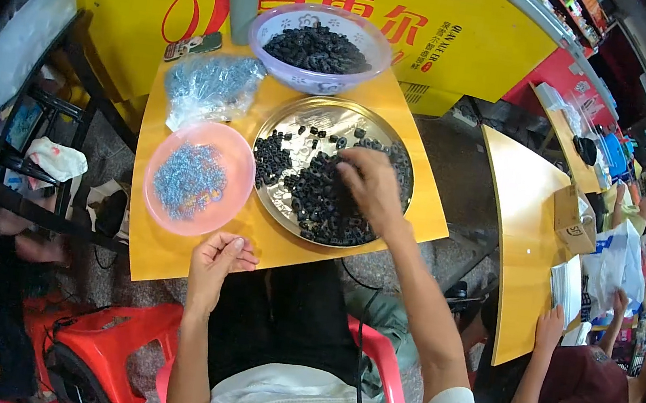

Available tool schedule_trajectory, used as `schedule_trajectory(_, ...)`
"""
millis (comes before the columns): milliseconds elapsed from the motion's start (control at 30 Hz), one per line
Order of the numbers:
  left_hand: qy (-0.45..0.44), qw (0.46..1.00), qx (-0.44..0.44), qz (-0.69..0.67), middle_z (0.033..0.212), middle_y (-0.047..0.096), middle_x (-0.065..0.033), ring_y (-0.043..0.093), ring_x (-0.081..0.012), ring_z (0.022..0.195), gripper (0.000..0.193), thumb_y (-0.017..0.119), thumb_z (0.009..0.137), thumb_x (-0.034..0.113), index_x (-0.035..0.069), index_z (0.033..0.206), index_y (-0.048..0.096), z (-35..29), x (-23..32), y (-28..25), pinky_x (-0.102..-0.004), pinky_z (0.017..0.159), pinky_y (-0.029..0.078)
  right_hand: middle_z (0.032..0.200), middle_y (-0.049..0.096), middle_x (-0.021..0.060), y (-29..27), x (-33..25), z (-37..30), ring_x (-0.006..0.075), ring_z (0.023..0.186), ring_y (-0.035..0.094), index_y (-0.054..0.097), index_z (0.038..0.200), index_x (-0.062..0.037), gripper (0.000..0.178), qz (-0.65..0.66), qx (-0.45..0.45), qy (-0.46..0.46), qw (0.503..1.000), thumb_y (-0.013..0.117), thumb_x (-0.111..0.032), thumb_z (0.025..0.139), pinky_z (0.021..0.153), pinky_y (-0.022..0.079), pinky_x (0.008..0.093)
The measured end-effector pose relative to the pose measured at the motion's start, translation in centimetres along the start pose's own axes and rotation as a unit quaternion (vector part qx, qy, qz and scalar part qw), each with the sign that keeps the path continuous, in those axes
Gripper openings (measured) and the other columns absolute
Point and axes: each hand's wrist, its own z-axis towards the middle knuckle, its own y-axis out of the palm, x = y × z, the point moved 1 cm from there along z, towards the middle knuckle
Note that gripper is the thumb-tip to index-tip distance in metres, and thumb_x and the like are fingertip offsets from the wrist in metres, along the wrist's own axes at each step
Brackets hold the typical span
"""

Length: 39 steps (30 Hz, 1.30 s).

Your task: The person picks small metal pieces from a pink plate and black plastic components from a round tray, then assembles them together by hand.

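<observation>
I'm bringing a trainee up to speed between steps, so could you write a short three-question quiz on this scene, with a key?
1. Fill in: the grey-green cylindrical flask stands to the ___ of the round pale-purple patterned bowl in the picture.
2. True or false: the person's bare right hand is over the round pink dish.
3. Which holds the small bluish pieces? A) purple bowl; B) pink dish; C) round gold-coloured metal tray.

Key: 1. left; 2. false, it is over the tray; 3. B.
</observation>
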Motion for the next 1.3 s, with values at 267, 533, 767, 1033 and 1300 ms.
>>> schedule_trajectory(267,-0.009,1.000,-0.001,-0.001,0.085,0.063,-0.0098,0.064,-0.0167,0.073,0.015,0.054,0.093,0.012,-0.003,0.094,0.057,0.1,0.2,0.1,-0.0274,0.067,0.054,0.123,0.052,0.0192,-3.2,8.2,-0.6,0.0352,0.116,0.047,0.057,0.115,-0.0018,0.039,-0.054,0.015,0.063,0.996,0.056,-0.031,0.089,0.098,0.039,0.0392)
schedule_trajectory(533,-0.011,1.000,0.016,-0.019,0.087,0.062,-0.0117,0.064,-0.0190,0.075,0.014,0.052,0.093,0.009,-0.004,0.097,0.056,-0.1,0.5,0.2,-0.0289,0.067,0.054,0.123,0.051,0.0193,-1.2,8.7,-1.4,0.0361,0.119,0.043,0.055,0.116,-0.0012,0.037,-0.092,0.004,0.007,0.996,0.046,-0.030,0.094,0.102,0.032,0.0423)
schedule_trajectory(767,-0.012,0.996,-0.006,0.092,0.090,0.062,-0.0093,0.063,-0.0148,0.077,0.018,0.051,0.093,0.007,-0.005,0.105,0.057,-0.1,0.3,2.0,-0.0256,0.067,0.054,0.126,0.048,0.0180,-1.3,8.0,-1.9,0.0338,0.121,0.040,0.052,0.120,-0.0016,0.039,-0.153,-0.007,0.004,0.988,0.044,-0.031,0.095,0.105,0.030,0.0429)
schedule_trajectory(1033,-0.041,0.995,-0.021,0.093,0.084,0.059,-0.0070,0.061,-0.0120,0.062,0.017,0.055,0.092,0.012,-0.002,0.103,0.056,2.6,-0.4,6.1,-0.0221,0.052,0.052,0.123,0.049,0.0186,-1.1,8.3,-1.1,0.0341,0.120,0.042,0.053,0.118,-0.0025,0.037,-0.138,-0.012,0.013,0.990,0.045,-0.030,0.095,0.103,0.032,0.0410)
schedule_trajectory(1300,-0.036,0.991,-0.020,0.126,0.082,0.063,-0.0058,0.060,-0.0091,0.059,0.014,0.061,0.087,0.008,-0.002,0.097,0.061,2.9,-0.5,6.5,-0.0195,0.047,0.049,0.123,0.049,0.0195,0.3,7.2,0.0,0.0355,0.122,0.040,0.054,0.115,-0.0011,0.035,-0.105,0.010,0.004,0.994,0.047,-0.028,0.094,0.104,0.031,0.0426)
